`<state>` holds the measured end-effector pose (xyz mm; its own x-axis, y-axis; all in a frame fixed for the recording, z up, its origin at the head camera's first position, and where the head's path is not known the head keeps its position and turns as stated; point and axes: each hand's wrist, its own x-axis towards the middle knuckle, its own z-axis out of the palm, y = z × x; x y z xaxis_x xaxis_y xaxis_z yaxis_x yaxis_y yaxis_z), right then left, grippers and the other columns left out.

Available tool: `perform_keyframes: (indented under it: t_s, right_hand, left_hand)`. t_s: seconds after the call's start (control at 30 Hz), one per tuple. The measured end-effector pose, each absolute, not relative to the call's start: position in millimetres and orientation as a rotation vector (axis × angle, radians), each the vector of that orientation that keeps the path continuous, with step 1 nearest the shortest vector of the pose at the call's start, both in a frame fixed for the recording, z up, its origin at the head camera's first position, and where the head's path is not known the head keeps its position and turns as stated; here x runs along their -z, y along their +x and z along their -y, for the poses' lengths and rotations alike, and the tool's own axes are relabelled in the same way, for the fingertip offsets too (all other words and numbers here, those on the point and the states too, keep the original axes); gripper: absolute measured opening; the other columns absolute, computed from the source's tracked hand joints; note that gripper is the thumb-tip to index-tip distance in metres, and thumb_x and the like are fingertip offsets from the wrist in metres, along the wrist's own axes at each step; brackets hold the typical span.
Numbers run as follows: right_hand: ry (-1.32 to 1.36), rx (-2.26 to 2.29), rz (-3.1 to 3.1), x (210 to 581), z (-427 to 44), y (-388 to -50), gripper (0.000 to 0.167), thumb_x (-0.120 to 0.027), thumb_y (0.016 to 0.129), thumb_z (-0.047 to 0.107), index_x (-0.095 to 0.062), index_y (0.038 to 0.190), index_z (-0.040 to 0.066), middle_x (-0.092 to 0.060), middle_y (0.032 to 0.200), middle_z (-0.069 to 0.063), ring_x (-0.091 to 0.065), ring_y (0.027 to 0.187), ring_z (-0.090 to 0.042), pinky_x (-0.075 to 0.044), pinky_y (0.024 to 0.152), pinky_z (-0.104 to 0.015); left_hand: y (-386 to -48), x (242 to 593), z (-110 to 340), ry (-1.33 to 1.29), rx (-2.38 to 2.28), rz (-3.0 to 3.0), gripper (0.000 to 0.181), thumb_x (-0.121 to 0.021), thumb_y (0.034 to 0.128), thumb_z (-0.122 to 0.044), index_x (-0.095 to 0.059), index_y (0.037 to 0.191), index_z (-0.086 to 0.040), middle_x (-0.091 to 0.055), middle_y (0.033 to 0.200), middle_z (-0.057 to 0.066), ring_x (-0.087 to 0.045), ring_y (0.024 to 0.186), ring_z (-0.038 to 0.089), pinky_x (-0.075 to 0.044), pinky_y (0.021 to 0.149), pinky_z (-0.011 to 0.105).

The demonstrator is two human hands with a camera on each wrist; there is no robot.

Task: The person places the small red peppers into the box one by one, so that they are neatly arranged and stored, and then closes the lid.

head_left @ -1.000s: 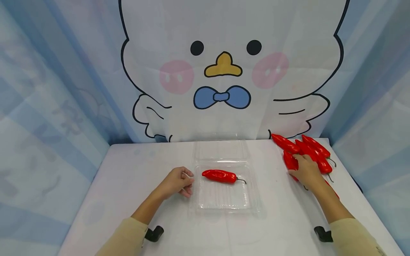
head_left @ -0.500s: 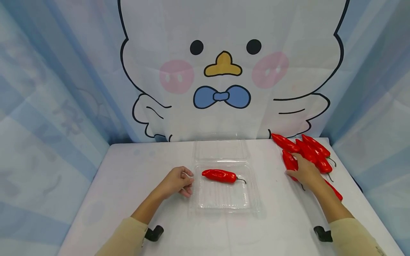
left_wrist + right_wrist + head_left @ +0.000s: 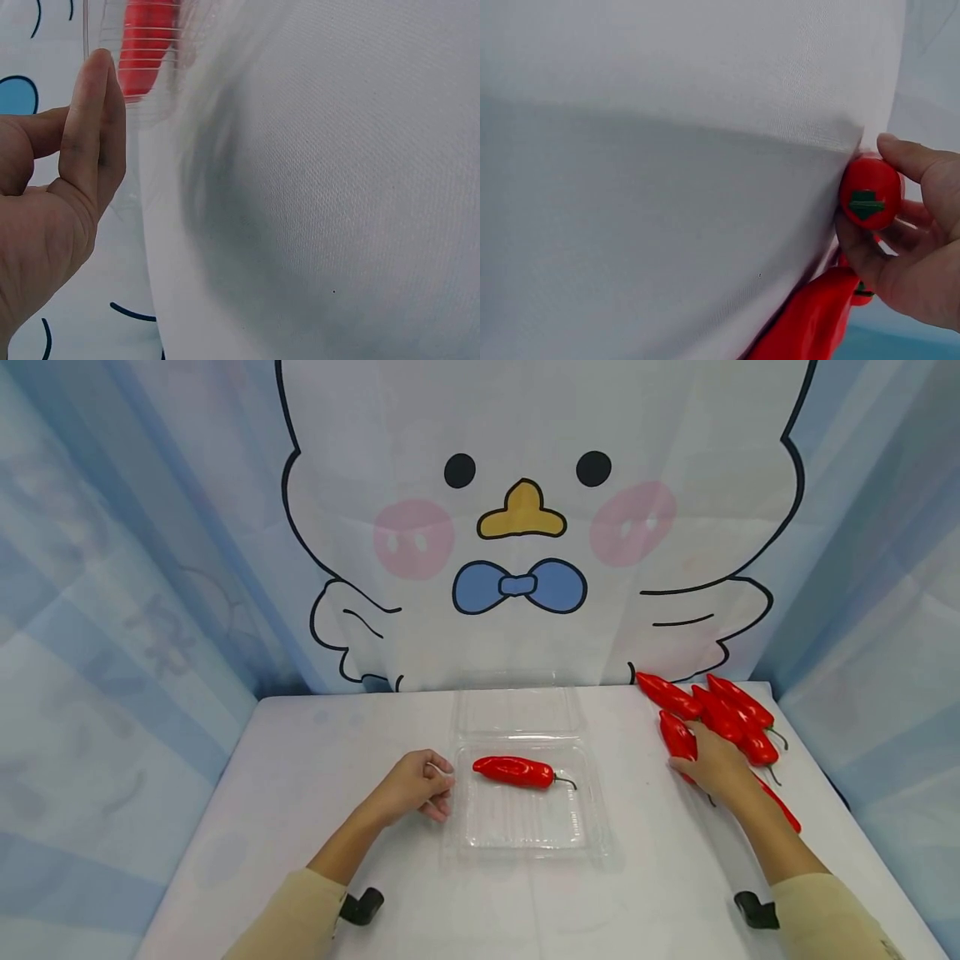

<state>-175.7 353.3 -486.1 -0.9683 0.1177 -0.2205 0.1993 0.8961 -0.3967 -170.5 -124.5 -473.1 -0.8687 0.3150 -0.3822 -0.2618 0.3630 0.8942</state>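
A clear plastic clamshell box (image 3: 517, 831) lies with its lid folded back, and one red chili pepper (image 3: 513, 772) rests inside it. At the box's left rim is my left hand (image 3: 415, 787); in the left wrist view its fingers (image 3: 90, 120) are fairly straight beside the clear wall, and contact is hard to judge. My right hand (image 3: 720, 764) holds another red chili pepper (image 3: 676, 737) by its sides. In the right wrist view, thumb and fingers go around that pepper's green-marked stem end (image 3: 871, 176), which appears low against the white tabletop.
Several more red chili peppers (image 3: 670, 697) lie bunched at the table's back right corner. One pepper (image 3: 783, 806) is partly hidden beneath my right forearm. A patterned curtain (image 3: 525, 643) rises behind the white table (image 3: 337, 735).
My right hand and its pepper have shifted slightly left. The pepper beneath the right forearm now shows more, lower and farther right. The left hand and box have stayed in place.
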Motion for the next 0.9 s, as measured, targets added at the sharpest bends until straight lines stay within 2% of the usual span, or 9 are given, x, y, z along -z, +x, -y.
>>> perform_keyframes:
  t_s: [0.33, 0.9]
  right_hand:
    - [0.286, 0.649, -2.846, 487.8, -354.6, -175.5, 0.104, -0.086, 0.084, 0.026, -0.021, 0.155, -0.014, -0.034, 0.148, -0.043, -0.038, 0.130, -0.060, -0.055, 0.090, -0.068]
    - [0.221, 0.723, -2.932, 482.3, -351.5, -170.1, 0.096, -0.087, 0.083, 0.026, -0.032, 0.154, -0.007, -0.040, 0.146, -0.038, -0.039, 0.130, -0.059, -0.057, 0.089, -0.068]
  left_hand:
    - [-170.4, 472.7, 125.0, 0.052, -1.530, -2.129, 0.022, -0.064, 0.0997, -0.001, -0.055, 0.118, 0.005, -0.066, 0.084, 0.015, -0.071, 0.060, 0.018, -0.065, 0.058, 0.035]
    - [-172.0, 473.9, 125.3, 0.050, -1.531, -2.120, 0.023, -0.066, 0.0995, -0.003, -0.056, 0.118, 0.004, -0.066, 0.084, 0.015, -0.071, 0.059, 0.018, -0.065, 0.058, 0.035]
